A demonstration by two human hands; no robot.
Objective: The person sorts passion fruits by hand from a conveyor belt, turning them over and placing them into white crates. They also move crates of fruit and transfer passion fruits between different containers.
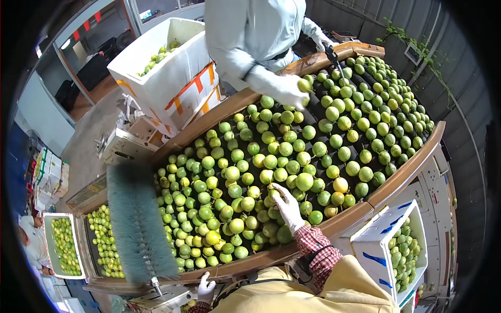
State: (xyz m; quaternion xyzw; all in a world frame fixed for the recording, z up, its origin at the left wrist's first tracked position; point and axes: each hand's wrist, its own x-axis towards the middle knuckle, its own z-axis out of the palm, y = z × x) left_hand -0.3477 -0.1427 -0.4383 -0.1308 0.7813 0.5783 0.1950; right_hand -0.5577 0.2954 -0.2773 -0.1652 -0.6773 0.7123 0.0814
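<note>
Round green-to-yellow fruit [304, 181], looking like passion fruit, cover the dark roller conveyor [313, 107] in front of me. My right hand [288, 209], in a white glove, reaches over the near side of the belt. Its fingers curl at a green fruit [272, 192], which they partly hide. Lower down, my left hand [206, 290], also gloved, is beside the conveyor's near wooden rim [229, 271]. Its fingers are apart and I see nothing in them. Both my sleeves are red checked.
Across the belt, a gloved person [255, 36] holds a fruit [304, 85] and a dark-handled tool [332, 56]. A large blue-green brush [140, 224] spans the belt at left. White foam boxes of fruit stand at far left [156, 44], near right [373, 248] and the belt's left end [48, 245].
</note>
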